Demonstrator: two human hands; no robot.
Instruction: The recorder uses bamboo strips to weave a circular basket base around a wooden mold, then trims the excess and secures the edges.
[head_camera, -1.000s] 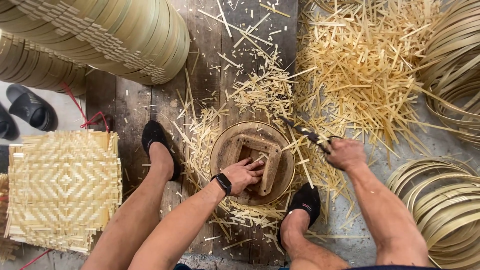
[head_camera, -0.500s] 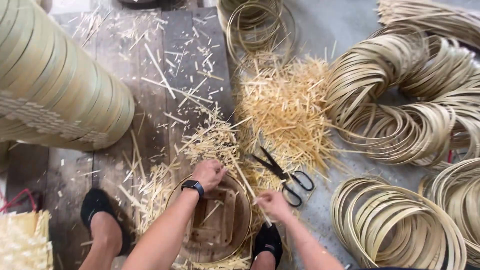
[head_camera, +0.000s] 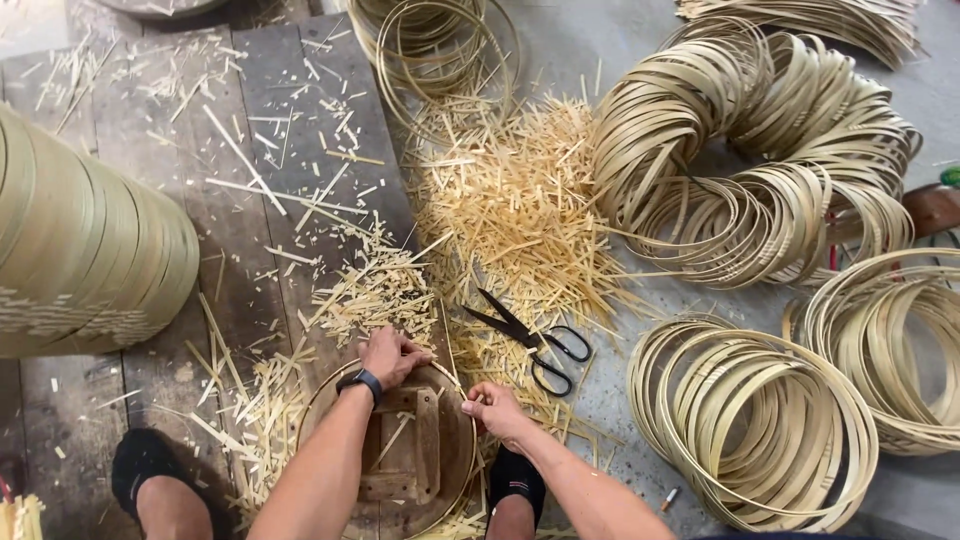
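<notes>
Head view: a person sits on a plank floor (head_camera: 200, 240), both hands at a round wooden form (head_camera: 400, 455) between the feet.
Left hand (head_camera: 392, 355): fingers curled over the far rim of the form, pressing down on a thin bamboo strip (head_camera: 447, 350) that runs around its edge.
Right hand (head_camera: 497, 408): closed in a pinch on the same strip at the near right of the rim.
Form: flat on the floor, its inner wooden cross-pieces bare — only the one strip shows around it.
Scissors (head_camera: 535, 343): black-handled, lying open just beyond the right hand, untouched.
Progress, as I judge it: this hoop is only being bent to shape, its ends not visibly joined; many finished bamboo hoops (head_camera: 760, 420) already lie stacked to the right.
Offcuts (head_camera: 510, 210): a heap of short bamboo slivers beyond the scissors.
Basket wall (head_camera: 90, 260): a large woven cylinder at left.
</notes>
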